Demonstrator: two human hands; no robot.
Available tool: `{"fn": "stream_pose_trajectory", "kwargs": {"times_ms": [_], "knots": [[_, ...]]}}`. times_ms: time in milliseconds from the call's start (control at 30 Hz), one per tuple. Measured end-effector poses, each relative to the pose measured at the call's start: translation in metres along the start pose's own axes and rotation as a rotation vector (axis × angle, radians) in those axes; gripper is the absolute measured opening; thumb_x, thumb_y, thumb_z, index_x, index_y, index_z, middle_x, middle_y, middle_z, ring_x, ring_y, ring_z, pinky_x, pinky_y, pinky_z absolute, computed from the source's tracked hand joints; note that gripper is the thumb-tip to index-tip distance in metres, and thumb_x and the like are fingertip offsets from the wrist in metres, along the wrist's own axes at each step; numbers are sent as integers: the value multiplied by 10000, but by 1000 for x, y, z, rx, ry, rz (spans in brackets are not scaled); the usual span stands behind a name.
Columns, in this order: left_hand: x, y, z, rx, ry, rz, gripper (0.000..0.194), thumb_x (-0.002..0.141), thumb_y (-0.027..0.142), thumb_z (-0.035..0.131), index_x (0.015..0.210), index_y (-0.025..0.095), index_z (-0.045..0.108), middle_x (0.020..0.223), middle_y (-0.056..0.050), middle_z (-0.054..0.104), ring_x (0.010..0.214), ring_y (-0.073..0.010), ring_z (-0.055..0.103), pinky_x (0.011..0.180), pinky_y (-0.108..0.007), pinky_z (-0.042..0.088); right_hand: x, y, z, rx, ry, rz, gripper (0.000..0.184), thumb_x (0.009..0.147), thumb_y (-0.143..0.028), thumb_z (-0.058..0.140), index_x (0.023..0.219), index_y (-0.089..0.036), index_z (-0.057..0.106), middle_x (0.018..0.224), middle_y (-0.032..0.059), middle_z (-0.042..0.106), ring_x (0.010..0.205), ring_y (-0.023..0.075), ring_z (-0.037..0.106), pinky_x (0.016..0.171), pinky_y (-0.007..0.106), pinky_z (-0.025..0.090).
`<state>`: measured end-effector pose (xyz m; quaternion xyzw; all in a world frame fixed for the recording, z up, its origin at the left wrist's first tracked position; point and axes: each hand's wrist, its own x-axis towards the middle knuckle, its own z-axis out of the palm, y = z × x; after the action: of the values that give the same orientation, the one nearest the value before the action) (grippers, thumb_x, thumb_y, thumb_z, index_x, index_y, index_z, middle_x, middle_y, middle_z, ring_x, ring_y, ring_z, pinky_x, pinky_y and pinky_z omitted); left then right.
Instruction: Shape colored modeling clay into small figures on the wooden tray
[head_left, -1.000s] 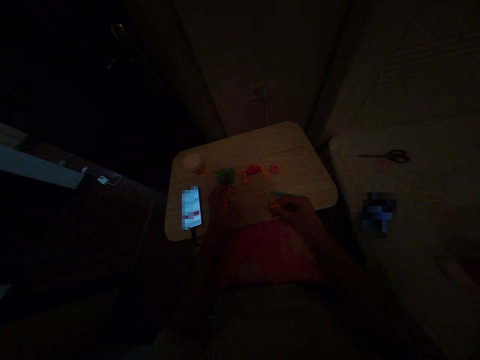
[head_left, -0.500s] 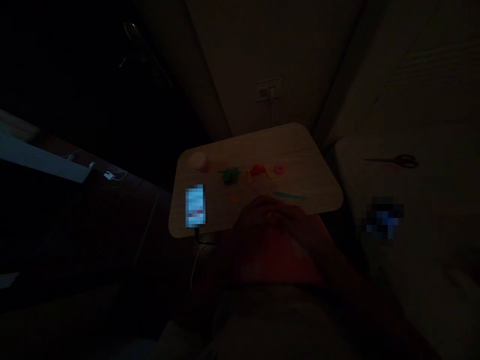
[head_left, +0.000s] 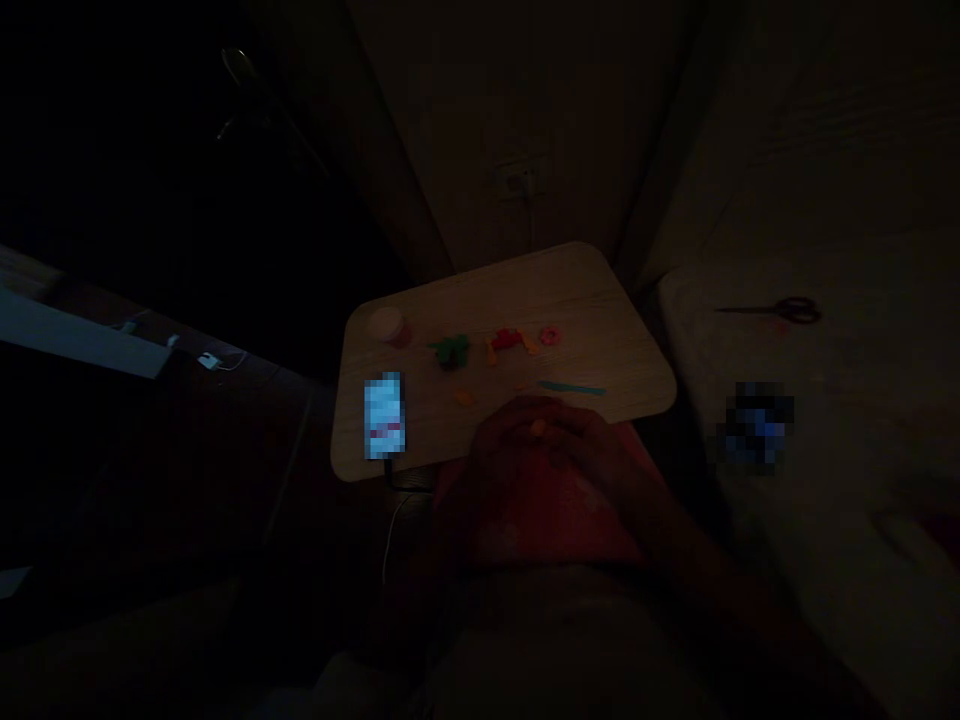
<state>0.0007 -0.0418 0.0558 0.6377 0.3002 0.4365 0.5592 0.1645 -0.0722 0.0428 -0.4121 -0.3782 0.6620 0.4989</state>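
Observation:
In dim light my left hand [head_left: 501, 436] and my right hand [head_left: 594, 446] meet over the table's near edge. Between their curled fingertips sits a small orange lump, perhaps modelling clay [head_left: 539, 428], which both hands grip. Just beyond them on the table [head_left: 592, 285] lies a teal flat stick [head_left: 572, 387]. An orange piece [head_left: 464, 398] rests left of it. Farther back are a green shape with a dark underside [head_left: 452, 348], a red piece [head_left: 507, 338] with orange-yellow pieces on both sides, and a pink ring [head_left: 550, 335].
A lidded tub [head_left: 388, 326] stands at the table's left, behind a lit phone [head_left: 385, 415] with a cable. Scissors [head_left: 799, 310] and a blurred blue item [head_left: 756, 428] lie on a pale surface to the right. A wall socket [head_left: 519, 178] is behind.
The view has shifted slightly, so the table and its things sit a little farther left. My fingers have moved slightly, and the orange lump between them shows more plainly.

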Motion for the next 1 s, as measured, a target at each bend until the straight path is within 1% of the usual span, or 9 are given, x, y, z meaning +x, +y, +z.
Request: {"fn": "stream_pose_trajectory", "kwargs": {"times_ms": [133,267,367,533,667,767,833,933,1000], "knots": [[-2,-6,-1,-8,-10,-39,287,961,448,664,1086,237,813,1219,-114,750,1153,-276,701,1014,-441,560,4,3,-4,-38,30,12,306,739,-469,834,842,-184,789,698,22,696,530,101,525,502,235,441],[-3,-14,-5,18,-24,40,340,947,496,670,1121,239,806,1217,-117,751,1145,-278,697,1030,-444,548,5,4,-3,-51,54,-31,322,753,-503,809,845,-197,778,730,37,718,588,130,589,539,252,476],[0,-13,-6,48,-39,75,389,916,531,702,1162,246,797,1212,-119,753,1146,-278,696,1030,-432,543,5,3,2,-32,76,-54,359,779,-560,778,803,-202,756,695,32,696,593,138,593,548,258,475],[2,-10,-7,69,51,80,335,935,527,673,993,234,826,1080,-110,774,984,-244,724,912,-414,583,6,2,10,-80,81,-87,393,774,-581,777,697,-198,729,636,18,646,571,138,544,555,272,455],[3,-10,-8,74,103,67,351,856,563,752,839,218,812,944,-94,781,898,-243,726,825,-390,591,6,4,10,-154,65,-86,419,787,-607,760,704,-196,747,623,19,637,587,150,541,569,284,446],[3,-6,-5,53,166,-27,409,857,590,736,762,194,776,858,-83,768,819,-228,717,765,-358,584,5,4,10,-180,48,-103,467,805,-652,738,690,-199,746,612,25,636,606,161,545,590,295,451],[3,-4,-2,46,255,-100,439,877,597,707,734,184,747,817,-76,756,771,-213,703,714,-332,571,4,2,9,-201,39,-120,516,824,-693,702,661,-204,731,612,33,638,616,169,546,595,303,450],[6,-9,-2,55,380,-133,418,917,566,667,764,184,733,783,-58,745,765,-197,694,746,-316,563,4,-2,4,-240,67,-129,506,842,-685,697,677,-208,733,663,43,666,657,180,561,606,302,450],[8,-17,-3,23,414,-124,398,940,541,644,779,185,722,784,-51,745,784,-189,696,795,-317,559,5,-2,-4,-219,110,-137,455,854,-641,716,734,-204,754,709,42,684,680,175,572,623,295,453]]}}
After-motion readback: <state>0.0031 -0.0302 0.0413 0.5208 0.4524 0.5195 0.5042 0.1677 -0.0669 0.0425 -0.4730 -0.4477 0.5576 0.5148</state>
